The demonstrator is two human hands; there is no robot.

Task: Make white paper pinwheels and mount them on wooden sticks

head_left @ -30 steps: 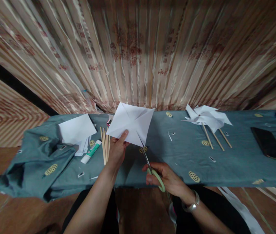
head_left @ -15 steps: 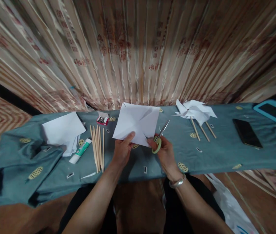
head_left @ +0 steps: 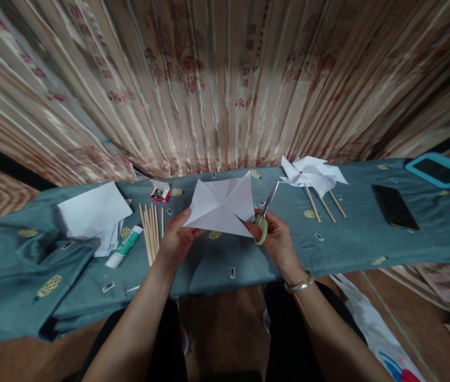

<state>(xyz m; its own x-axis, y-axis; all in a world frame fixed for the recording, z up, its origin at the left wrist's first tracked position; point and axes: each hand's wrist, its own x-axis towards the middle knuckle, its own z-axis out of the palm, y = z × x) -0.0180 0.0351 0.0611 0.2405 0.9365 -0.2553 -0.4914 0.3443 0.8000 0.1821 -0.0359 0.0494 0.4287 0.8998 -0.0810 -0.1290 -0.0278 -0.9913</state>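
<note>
A white sheet of paper, creased across its middle and slit in from its corners, is held above the table. My left hand pinches its left edge, thumb on top. In my right hand are scissors with green handles, their blades pointing up and away from me; they look closed. The fingers of that hand also touch the sheet's lower right corner. To the right lie white paper pinwheels on wooden sticks, overlapping one another.
On the left are stacked white paper, a green-and-white glue tube, several wooden sticks and a small box of metal pins. A black phone and a blue-framed tablet lie right on the green tablecloth. A curtain hangs behind.
My left hand has shifted left from the paper's lower edge to its left side. The sheet now tilts flatter, and its slits show more. The scissors stay in my right hand.
</note>
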